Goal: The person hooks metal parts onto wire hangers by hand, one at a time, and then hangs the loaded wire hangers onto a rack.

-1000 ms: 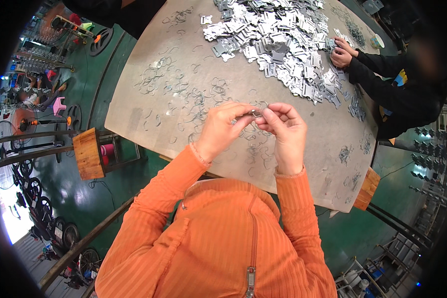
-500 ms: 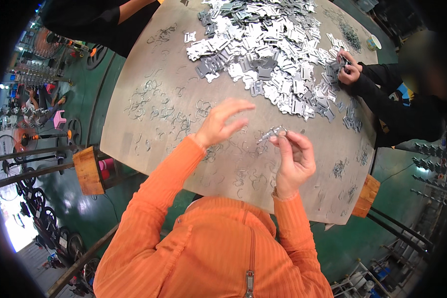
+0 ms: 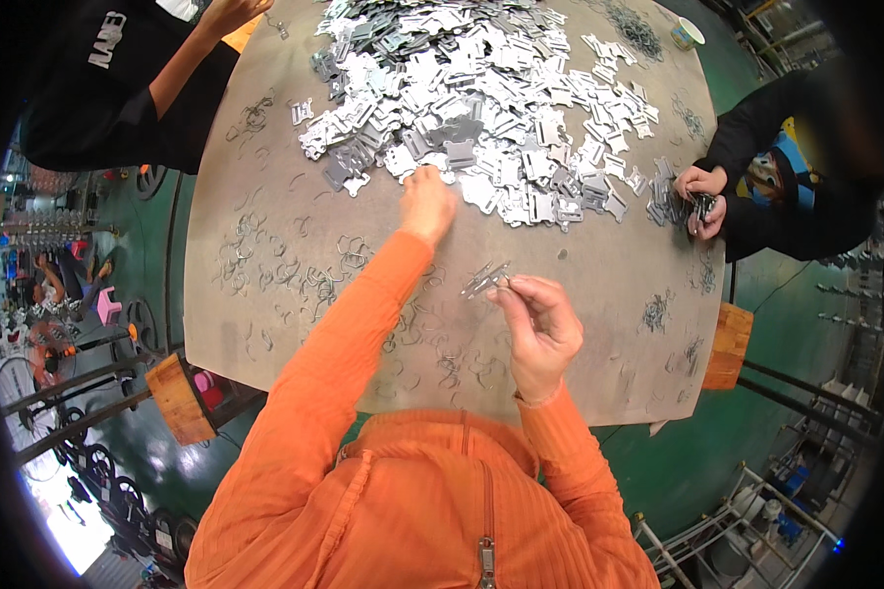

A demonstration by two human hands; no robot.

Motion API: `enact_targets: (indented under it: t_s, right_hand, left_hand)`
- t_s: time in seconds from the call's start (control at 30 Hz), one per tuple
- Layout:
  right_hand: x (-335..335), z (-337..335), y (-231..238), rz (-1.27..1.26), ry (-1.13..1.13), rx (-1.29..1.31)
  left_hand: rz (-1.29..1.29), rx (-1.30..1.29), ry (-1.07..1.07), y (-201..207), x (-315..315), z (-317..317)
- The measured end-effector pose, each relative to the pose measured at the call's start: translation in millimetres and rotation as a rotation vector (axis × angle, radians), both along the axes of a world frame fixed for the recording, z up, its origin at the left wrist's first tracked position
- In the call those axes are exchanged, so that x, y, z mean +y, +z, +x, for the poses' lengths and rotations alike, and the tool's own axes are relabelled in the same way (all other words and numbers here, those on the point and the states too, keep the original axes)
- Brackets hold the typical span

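Note:
My left hand [image 3: 428, 206] is stretched out to the near edge of a heap of flat metal buckle plates [image 3: 481, 128]. Its fingers are bent together over a plate at that edge; the fingertips are partly hidden. Closer to me, my right hand [image 3: 545, 334] pinches several thin metal buckle plates [image 3: 486, 281] between thumb and fingers. They are seen nearly edge-on, held above the table [image 3: 599, 294]. Bent wire clips [image 3: 334, 280] lie scattered left of and below my hands.
At the right edge a co-worker's hands [image 3: 702, 201] hold metal pieces. Another person's arm [image 3: 182, 74] reaches in at the far left. A small tub [image 3: 688, 34] stands at the far right corner. Wooden stools [image 3: 182, 398] flank the table. More wire clips [image 3: 658, 309] lie at right.
My left hand has moved forward from above the clips to the heap, its fingers now bent down. My right hand still holds its plates. The whole view has shifted somewhat.

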State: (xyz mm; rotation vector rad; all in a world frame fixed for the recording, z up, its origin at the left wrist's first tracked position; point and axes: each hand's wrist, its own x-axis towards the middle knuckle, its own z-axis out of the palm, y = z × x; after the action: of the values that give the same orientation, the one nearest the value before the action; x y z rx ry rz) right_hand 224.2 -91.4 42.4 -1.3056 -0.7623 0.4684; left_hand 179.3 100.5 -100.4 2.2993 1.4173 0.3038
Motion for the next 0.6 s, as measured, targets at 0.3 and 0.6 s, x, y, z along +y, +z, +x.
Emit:
enact_targets:
  t_s: [0.3, 0.6]
  right_hand:
    - [-6, -17, 6, -0.053, 0.039, 0.036]
    - [-9, -41, 14, -0.009, 0.131, -0.047]
  left_hand:
    - [-0.703, -0.872, 0.113, 68, -31, -72]
    - [-0.675, -1.194, 0.064, 185, -99, -106]
